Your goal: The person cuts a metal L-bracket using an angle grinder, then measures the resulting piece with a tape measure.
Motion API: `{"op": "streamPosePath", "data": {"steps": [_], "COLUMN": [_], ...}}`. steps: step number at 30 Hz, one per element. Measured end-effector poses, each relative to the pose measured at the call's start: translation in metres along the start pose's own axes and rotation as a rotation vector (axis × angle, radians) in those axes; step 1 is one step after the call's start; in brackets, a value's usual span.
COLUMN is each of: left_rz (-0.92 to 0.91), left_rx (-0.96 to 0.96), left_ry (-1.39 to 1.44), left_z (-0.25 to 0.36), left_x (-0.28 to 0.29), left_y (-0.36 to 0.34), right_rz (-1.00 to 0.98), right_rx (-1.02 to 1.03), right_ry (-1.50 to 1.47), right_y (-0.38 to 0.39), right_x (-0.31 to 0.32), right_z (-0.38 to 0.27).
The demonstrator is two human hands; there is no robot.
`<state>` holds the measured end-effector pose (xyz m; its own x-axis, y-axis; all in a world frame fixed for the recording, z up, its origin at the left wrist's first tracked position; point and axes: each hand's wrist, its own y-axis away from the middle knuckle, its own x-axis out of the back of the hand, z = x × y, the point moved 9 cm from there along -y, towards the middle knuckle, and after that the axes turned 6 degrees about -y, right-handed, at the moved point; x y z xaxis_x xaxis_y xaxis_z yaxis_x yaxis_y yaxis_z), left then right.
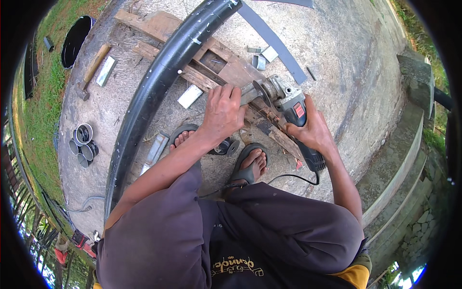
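Observation:
My right hand [313, 126] is wrapped around the body of an angle grinder [292, 103], with its dark disc [262, 91] facing left. A grey metal piece [248, 93] is gripped in my left hand [222, 114], its free end at the disc. Small orange flecks show just below the disc. Beneath both hands lies a worn wooden frame [240, 70] of rough boards on the concrete. The grinder's black cord [303, 180] curves from its rear end back toward my legs.
A long black pipe [159, 77] crosses on the left. Beyond it are a hammer [91, 72], a pale metal block [106, 71] and several short tube pieces [84, 134]. A flat grey strip [274, 41] lies ahead. Between my sandalled feet sits another dark tool [222, 147]. Concrete steps [394, 173] rise at right.

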<state>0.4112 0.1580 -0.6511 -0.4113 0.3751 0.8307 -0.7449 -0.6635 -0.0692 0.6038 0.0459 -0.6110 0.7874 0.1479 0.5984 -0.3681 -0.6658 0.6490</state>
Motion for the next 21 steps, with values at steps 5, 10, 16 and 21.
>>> {"op": "streamPosePath", "data": {"steps": [5,10,16,21], "left_rz": [0.007,-0.023,-0.07,0.059], "left_rx": [-0.008,0.074,0.242,0.095], "left_ry": [0.007,0.19,1.067,0.751], "left_z": [0.001,-0.016,-0.03,-0.014], "left_x": [0.0,0.011,0.042,0.081], "left_y": [0.0,-0.005,-0.011,-0.02], "right_rz": [0.01,0.018,0.202,0.307], "right_rx": [0.001,-0.005,0.08,0.202], "right_ry": [-0.022,-0.058,-0.254,-0.24], "right_y": [0.01,0.027,0.053,0.062], "right_x": [-0.002,-0.003,0.015,0.032], "right_z": [0.014,0.032,0.027,-0.013]}}
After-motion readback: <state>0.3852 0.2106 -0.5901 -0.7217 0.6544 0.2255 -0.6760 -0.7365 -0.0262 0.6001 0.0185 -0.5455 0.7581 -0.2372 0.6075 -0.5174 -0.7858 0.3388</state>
